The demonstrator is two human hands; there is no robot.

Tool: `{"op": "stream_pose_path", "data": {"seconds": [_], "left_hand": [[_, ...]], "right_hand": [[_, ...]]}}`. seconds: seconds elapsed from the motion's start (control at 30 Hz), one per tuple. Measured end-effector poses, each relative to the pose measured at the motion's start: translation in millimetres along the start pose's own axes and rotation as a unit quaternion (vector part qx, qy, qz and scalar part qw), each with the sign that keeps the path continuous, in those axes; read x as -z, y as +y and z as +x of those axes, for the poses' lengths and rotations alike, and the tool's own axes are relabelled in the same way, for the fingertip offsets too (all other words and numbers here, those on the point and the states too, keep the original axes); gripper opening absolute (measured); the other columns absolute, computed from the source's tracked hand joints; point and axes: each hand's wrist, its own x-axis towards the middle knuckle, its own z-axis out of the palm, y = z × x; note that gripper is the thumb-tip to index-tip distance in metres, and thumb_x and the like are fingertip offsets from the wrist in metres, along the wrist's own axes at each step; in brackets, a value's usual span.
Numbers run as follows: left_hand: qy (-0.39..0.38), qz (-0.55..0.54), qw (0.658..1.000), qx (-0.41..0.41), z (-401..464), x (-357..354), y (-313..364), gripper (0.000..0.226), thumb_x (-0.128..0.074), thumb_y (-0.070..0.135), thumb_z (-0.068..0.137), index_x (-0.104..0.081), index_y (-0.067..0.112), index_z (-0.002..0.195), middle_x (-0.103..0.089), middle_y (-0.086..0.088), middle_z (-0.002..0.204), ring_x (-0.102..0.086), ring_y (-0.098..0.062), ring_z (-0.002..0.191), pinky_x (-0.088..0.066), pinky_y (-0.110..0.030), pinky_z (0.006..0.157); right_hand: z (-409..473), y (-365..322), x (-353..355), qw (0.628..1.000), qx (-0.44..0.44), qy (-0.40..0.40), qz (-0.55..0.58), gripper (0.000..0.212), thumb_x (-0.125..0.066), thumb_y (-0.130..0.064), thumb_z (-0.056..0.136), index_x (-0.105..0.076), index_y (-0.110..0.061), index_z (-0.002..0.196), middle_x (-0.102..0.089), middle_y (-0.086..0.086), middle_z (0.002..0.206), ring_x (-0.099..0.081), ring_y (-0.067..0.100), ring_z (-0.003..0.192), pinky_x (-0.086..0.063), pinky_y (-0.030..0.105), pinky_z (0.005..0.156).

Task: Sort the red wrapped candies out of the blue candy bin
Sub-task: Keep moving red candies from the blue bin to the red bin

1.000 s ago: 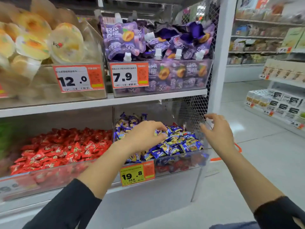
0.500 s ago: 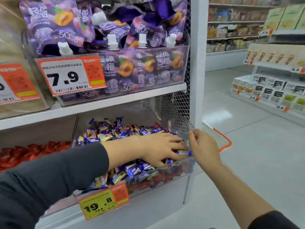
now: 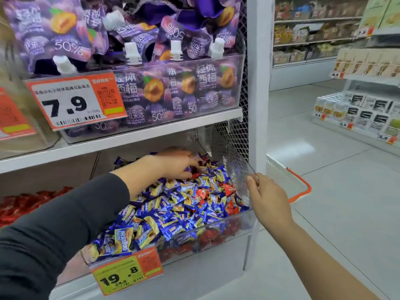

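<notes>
- The white shelving unit (image 3: 256, 83) stood at the end of a shop aisle, with a wire mesh panel (image 3: 232, 148) closing its right side.
- On the upper shelf a clear bin held purple spouted jelly pouches (image 3: 168, 87), with a price tag reading 7.9 (image 3: 75, 100) fixed to its front.
- On the lower shelf sat the clear blue candy bin (image 3: 238, 224), heaped with blue and yellow wrapped candies (image 3: 164, 215); its yellow and orange price tag (image 3: 127, 271) read 19.8.
- To the left of it, a pile of red candies (image 3: 23, 204) lay in the neighbouring bin.
- A white basket with an orange rim (image 3: 287, 182) stood on the floor just beyond the shelf post.
- The left hand (image 3: 173, 164), in a dark sleeve, reached deep into the back of the bin with fingers bent down among the sweets; whether it gripped one could not be told.
- The right hand (image 3: 268, 202) pinched the upper edge of the bin's clear right wall.
- Several red wrapped candies (image 3: 200, 193) showed among the blue ones near the right wall, and more lay low against the front wall.
</notes>
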Motion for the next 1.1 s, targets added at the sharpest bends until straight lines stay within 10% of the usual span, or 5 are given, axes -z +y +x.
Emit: {"op": "stream_pose_path", "data": {"seconds": [0.17,0.47,0.67,0.83,1.1], "left_hand": [[0.040,0.003,0.997,-0.066,-23,13,30,0.044,-0.056,0.035,0.093,-0.051,0.030,0.136,-0.029,0.000,0.155,-0.032,-0.016,0.139,-0.028,-0.028,0.112],[-0.241,-0.088,0.943,-0.214,-31,-8,73,0.055,-0.071,0.029,0.085,-0.051,0.035,0.136,-0.027,0.008,0.156,-0.041,-0.005,0.128,-0.033,-0.016,0.102],[-0.111,0.241,0.907,-0.327,-30,-32,76,0.083,-0.062,0.061,0.081,-0.025,0.031,0.150,-0.016,-0.005,0.159,-0.016,-0.026,0.144,-0.015,-0.042,0.117],[0.056,0.339,0.853,-0.392,-15,-53,75,0.041,-0.064,0.039,0.080,-0.062,0.024,0.118,-0.059,-0.009,0.121,-0.055,-0.034,0.108,-0.041,-0.043,0.095],[0.139,0.266,0.949,-0.097,-8,-18,44,0.047,-0.050,0.042,0.093,-0.045,0.019,0.133,-0.052,-0.007,0.125,-0.053,-0.028,0.113,-0.034,-0.040,0.104]], "right_hand": [[0,-1,-2,1.000,-0.003,0.008,-0.004,0.034,-0.035,-0.031,0.102,-0.059,-0.009,0.093,-0.055,0.005,0.082,-0.050,0.025,0.076,-0.030,0.034,0.063],[0,1,-1,1.000,0.008,0.006,-0.010,0.036,-0.034,-0.031,0.102,-0.061,-0.007,0.098,-0.059,0.010,0.087,-0.055,0.030,0.084,-0.032,0.035,0.066],[0,1,-5,1.000,0.003,0.018,0.000,0.037,-0.034,-0.033,0.102,-0.060,-0.008,0.093,-0.059,0.009,0.084,-0.054,0.029,0.082,-0.041,0.039,0.069],[-1,1,-6,1.000,0.000,0.023,0.007,0.038,-0.033,-0.033,0.101,-0.062,-0.009,0.094,-0.060,0.009,0.084,-0.055,0.027,0.081,-0.044,0.039,0.071],[-2,-2,-2,1.000,-0.013,0.008,0.022,0.034,-0.036,-0.033,0.101,-0.056,-0.011,0.083,-0.058,0.008,0.078,-0.053,0.028,0.076,-0.039,0.038,0.067]]}}
